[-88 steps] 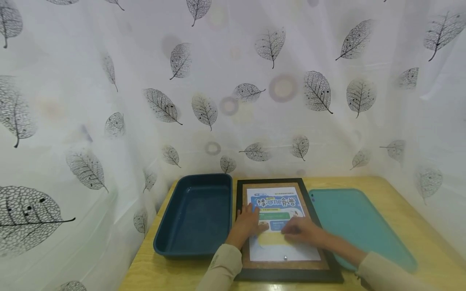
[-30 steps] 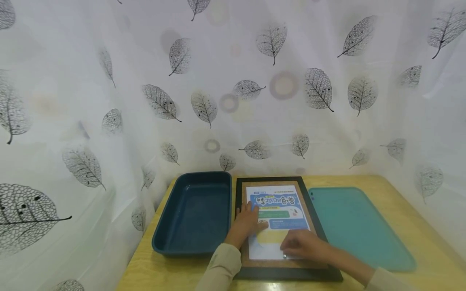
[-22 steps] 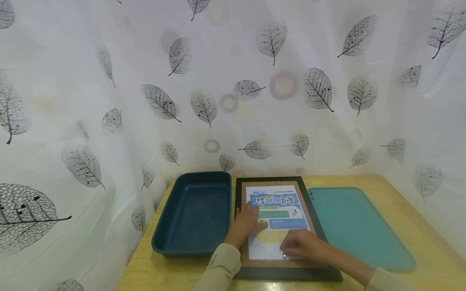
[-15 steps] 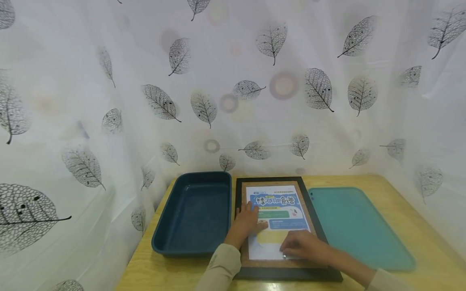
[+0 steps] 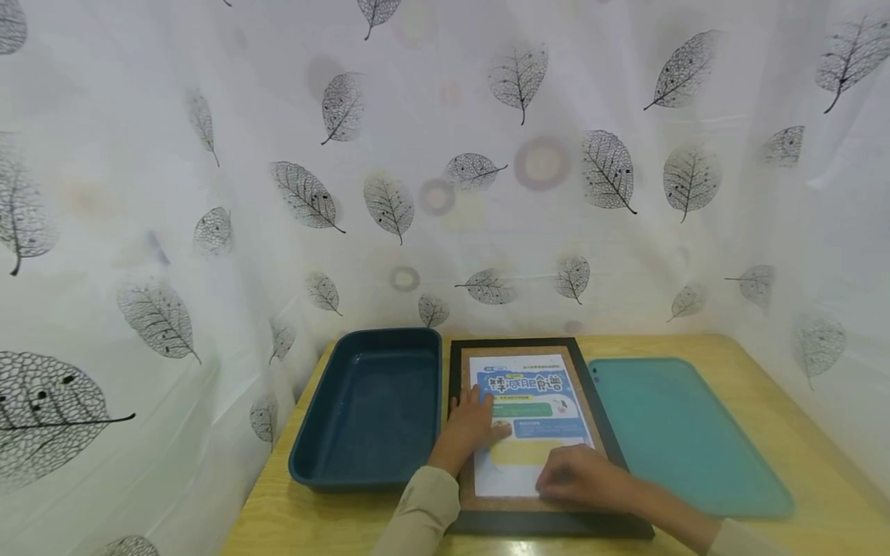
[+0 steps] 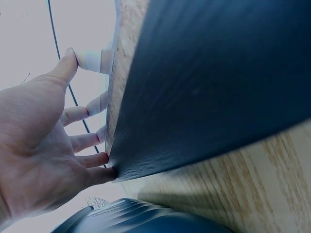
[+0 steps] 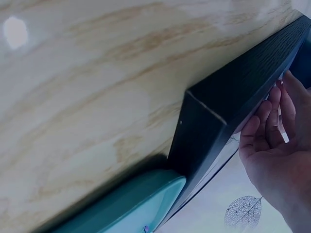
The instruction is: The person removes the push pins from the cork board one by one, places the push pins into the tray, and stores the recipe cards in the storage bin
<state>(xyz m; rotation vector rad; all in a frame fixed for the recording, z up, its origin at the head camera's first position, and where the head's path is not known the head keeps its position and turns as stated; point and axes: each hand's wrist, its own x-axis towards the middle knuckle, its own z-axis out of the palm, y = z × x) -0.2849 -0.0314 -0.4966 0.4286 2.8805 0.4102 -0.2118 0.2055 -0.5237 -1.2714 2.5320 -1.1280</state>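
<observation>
Since the earliest frame, the right hand (image 5: 584, 475) has come down from the middle of the paper (image 5: 521, 452) to its bottom edge, and the silver pin that showed there is now out of sight; the left hand (image 5: 469, 421) has stayed put.

At the far left, a dark blue tub (image 5: 371, 421) stands on the wooden table (image 5: 274, 510). Beside it lies the black-framed cork board (image 5: 556, 523), with the paper on its cork. The person's left hand rests on the paper's left side, fingers spread, and seems to be steadying it.

The paper's large title ends in 减肥食谱, "weight-loss recipes"; its first character is unclear and the smaller lines are too fine to read. No brand can be made out.

Farther right, the right hand's fingers are curled and bunched; whether they pinch the pin cannot be told. The step appears to be working the pin at the bottom edge, though pushing in or drawing out is unclear. The next move probably calls for a firm, straight fingertip action while the paper is held flat.

Just beside the board, rightmost, lies a teal tray (image 5: 688, 436).
</observation>
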